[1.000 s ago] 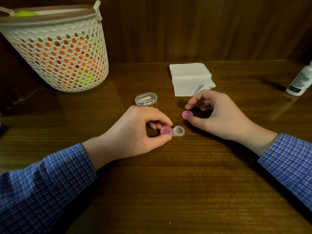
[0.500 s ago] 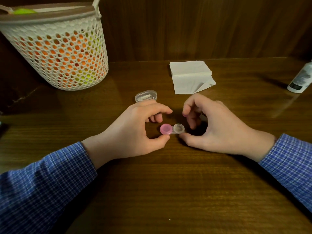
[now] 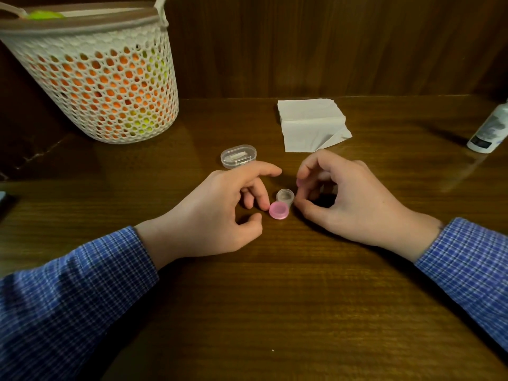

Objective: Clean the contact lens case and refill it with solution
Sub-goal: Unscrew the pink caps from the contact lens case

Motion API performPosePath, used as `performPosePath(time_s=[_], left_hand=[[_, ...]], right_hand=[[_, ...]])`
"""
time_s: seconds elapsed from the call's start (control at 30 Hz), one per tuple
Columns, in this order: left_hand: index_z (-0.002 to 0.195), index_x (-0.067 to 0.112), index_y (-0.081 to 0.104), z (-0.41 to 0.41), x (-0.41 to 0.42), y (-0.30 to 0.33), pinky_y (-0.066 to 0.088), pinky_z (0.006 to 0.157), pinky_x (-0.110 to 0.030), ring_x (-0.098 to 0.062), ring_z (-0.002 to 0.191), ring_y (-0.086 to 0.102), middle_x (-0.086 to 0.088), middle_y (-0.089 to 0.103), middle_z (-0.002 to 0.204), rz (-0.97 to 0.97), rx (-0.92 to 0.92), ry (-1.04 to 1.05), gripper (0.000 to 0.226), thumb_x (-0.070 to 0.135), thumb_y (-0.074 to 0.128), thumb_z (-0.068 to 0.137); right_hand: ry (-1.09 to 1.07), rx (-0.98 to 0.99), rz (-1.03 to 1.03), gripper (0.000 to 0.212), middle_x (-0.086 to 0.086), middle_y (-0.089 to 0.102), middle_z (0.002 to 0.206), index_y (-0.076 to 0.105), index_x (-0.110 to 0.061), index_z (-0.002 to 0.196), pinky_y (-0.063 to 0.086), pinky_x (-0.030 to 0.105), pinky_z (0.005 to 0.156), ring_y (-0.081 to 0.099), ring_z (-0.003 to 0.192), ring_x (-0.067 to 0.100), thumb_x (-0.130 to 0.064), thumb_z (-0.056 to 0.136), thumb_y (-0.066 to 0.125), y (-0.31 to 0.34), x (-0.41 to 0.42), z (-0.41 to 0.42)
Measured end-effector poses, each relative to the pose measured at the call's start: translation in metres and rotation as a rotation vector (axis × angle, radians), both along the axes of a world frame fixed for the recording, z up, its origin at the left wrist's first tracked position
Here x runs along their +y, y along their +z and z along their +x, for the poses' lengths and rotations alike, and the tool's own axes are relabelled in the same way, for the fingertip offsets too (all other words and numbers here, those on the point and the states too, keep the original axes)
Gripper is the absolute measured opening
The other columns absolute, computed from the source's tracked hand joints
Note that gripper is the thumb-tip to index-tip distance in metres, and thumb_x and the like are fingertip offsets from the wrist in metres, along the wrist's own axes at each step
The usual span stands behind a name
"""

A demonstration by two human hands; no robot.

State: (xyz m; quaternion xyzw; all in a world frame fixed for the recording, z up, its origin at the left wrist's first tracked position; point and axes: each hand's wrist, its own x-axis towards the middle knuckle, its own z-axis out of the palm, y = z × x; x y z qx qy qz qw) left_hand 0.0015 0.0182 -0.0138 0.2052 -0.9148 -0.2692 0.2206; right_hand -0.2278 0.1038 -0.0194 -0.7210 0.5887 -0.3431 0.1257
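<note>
The contact lens case [image 3: 285, 195] lies on the wooden table between my hands. Its near well is closed by a pink cap [image 3: 279, 210]; the far clear well is uncapped. My left hand [image 3: 217, 215] rests with fingers apart, one fingertip touching the pink cap and the thumb off it. My right hand [image 3: 346, 199] is curled beside the case, thumb tip against its right side. A sliver of the loose pink cap [image 3: 298, 183] shows at its index fingertip; the rest is hidden. The white solution bottle [image 3: 487, 130] stands at the far right edge.
A folded white tissue [image 3: 310, 123] lies behind my right hand. A small clear plastic box [image 3: 238, 156] sits behind my left hand. A white mesh basket [image 3: 93, 83] with orange and yellow contents stands at the back left. A wooden wall closes the back.
My right hand brought the loose pink cap down to the case. My left thumb let go, and the case has turned so its open well points away from me.
</note>
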Motion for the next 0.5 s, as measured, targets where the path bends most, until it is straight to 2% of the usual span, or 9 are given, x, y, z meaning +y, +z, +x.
performPosePath(time_s=[0.13,0.2,0.3,0.5], left_hand=[[0.143,0.019,0.053,-0.002,0.001,0.0,0.054,0.067,-0.019,-0.015,0.082,0.068,0.013,0.073,0.091,-0.019,0.038,0.059,0.065,0.009,0.08,0.085],[0.14,0.018,0.057,-0.003,0.003,0.001,0.056,0.066,-0.022,-0.016,0.078,0.069,0.013,0.074,0.088,-0.02,0.055,0.081,0.061,0.014,0.082,0.084],[0.131,0.02,0.062,-0.006,0.003,0.001,0.058,0.066,-0.022,-0.014,0.074,0.069,0.012,0.072,0.085,-0.026,0.076,0.136,0.055,0.02,0.085,0.081],[0.128,0.023,0.063,-0.011,0.006,0.003,0.061,0.068,-0.031,-0.013,0.074,0.066,0.013,0.063,0.091,-0.036,0.105,0.22,0.065,0.049,0.078,0.071]], right_hand=[[-0.006,-0.009,-0.017,0.029,-0.02,0.072,0.087,0.058,-0.031,0.104,0.058,0.023,0.081,0.071,0.089,-0.001,-0.022,0.084,0.077,0.001,0.001,0.002],[-0.005,-0.025,-0.008,0.03,-0.02,0.073,0.087,0.059,-0.031,0.104,0.058,0.022,0.079,0.071,0.088,-0.001,-0.034,0.083,0.079,0.002,0.002,0.003],[0.0,-0.01,-0.013,0.044,-0.021,0.073,0.087,0.058,-0.034,0.106,0.058,0.016,0.074,0.071,0.087,-0.002,-0.059,0.078,0.08,0.004,0.004,0.008],[0.017,0.036,-0.009,0.049,-0.023,0.069,0.091,0.059,-0.033,0.11,0.056,0.014,0.078,0.068,0.091,-0.005,-0.057,0.074,0.082,0.003,0.003,0.009]])
